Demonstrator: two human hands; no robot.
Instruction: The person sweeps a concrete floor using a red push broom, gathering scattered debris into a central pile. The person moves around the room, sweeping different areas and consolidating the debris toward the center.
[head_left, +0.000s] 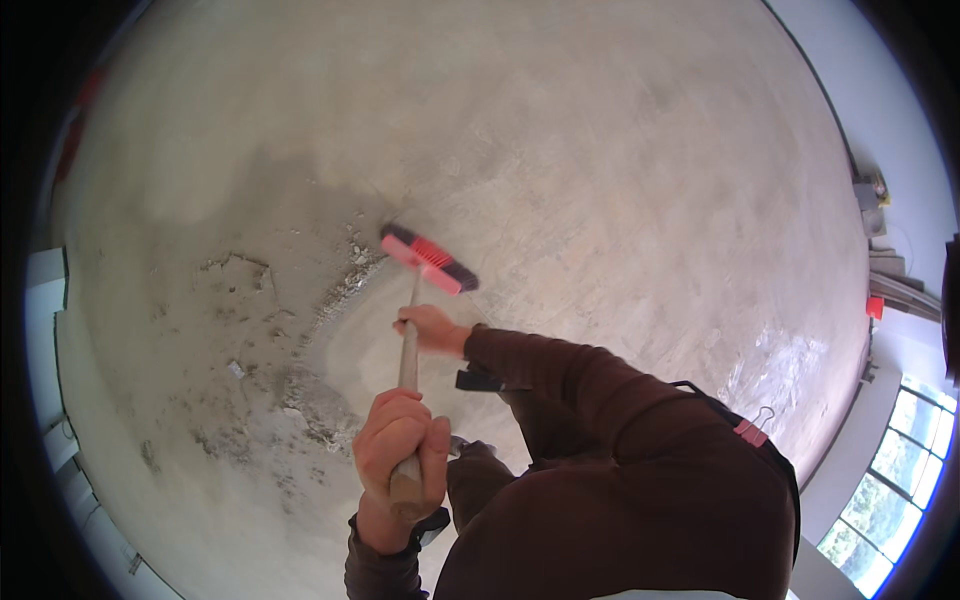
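Note:
A push broom with a wooden handle (408, 358) slants down from near the camera to the floor. My left hand (397, 442) is wrapped around the handle close to its upper end. Further down, my right hand (435, 330) grips the same handle. The broom head (424, 259) is red and pink with dark bristles along its outer side, and looks slightly blurred. Left of the head, a curved ridge of dust and rubble (346, 289) lies on the concrete floor (600, 187). A paler patch of floor shows between that ridge and the handle.
More crumbs and dark dirt (217, 442) are scattered at the left, with a small pale scrap (236, 369) among them. By the right wall are stacked boards (904, 289) and a red container (874, 307). A paned window (877, 480) is at lower right.

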